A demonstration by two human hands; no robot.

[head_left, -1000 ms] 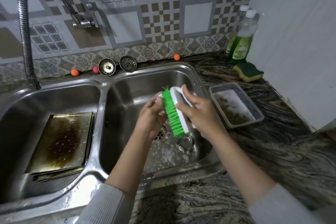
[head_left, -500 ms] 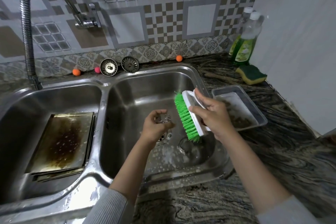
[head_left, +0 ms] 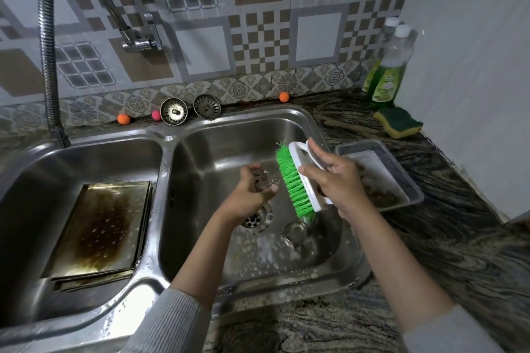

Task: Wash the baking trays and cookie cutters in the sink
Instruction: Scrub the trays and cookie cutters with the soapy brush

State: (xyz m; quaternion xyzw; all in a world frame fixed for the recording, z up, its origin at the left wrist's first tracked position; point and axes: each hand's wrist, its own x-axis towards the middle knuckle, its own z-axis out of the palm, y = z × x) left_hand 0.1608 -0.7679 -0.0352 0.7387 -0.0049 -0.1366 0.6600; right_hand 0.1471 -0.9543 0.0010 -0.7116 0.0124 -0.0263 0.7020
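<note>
My left hand (head_left: 249, 192) is cupped around a small metal cookie cutter (head_left: 262, 179) above the right sink basin (head_left: 229, 140). Just to its right, my right hand (head_left: 339, 180) grips the white handle of a green-bristled scrub brush (head_left: 295, 180), bristles facing the cutter with a small gap between them. Another round metal cutter (head_left: 295, 231) lies on the soapy basin floor near the drain (head_left: 255, 216). Stained baking trays (head_left: 100, 226) are stacked in the left basin. A greasy metal tray (head_left: 381, 172) sits on the counter to the right.
A hose faucet (head_left: 48, 51) rises at the back left. Two drain strainers (head_left: 189, 109) and small coloured balls (head_left: 284, 96) sit behind the sink. Two dish soap bottles (head_left: 387, 71) and a yellow-green sponge (head_left: 398, 122) stand in the back right corner by the wall.
The brush has pulled away to the right from the cutter it was pressed against. My left hand has stayed over the drain with the cutter in it.
</note>
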